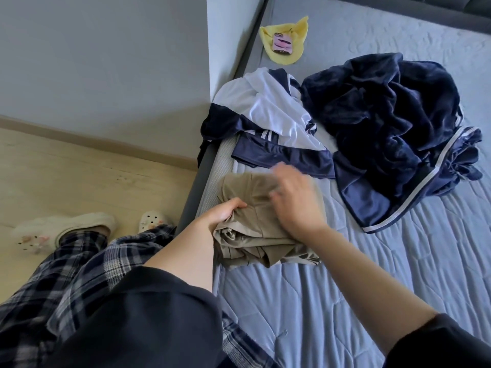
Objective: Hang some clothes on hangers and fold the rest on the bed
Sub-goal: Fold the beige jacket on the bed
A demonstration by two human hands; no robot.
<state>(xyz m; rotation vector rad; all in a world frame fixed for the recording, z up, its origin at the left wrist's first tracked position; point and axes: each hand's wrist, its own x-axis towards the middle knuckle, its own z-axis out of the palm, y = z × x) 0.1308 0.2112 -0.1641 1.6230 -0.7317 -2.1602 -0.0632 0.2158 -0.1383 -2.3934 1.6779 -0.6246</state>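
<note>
A dark sleeve (148,314) is seen closest. The grey bed (345,301) is strewn with clothes: a big dark blue garment (385,115), then a white and blue top (265,112) beside it. Folded tan trousers (255,243) are laid at the bed's near edge, gripped at one side by the left hand (225,213) with curled fingers. The right hand (295,203) is laid on top, its fingers too blurred to tell. On a yellow cloth (297,30) a pink phone (282,43) is set, its marks unreadable.

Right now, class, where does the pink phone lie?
In the head view, the pink phone lies on the yellow cloth at the far left edge of the bed, beyond the white and navy shirt.
</note>
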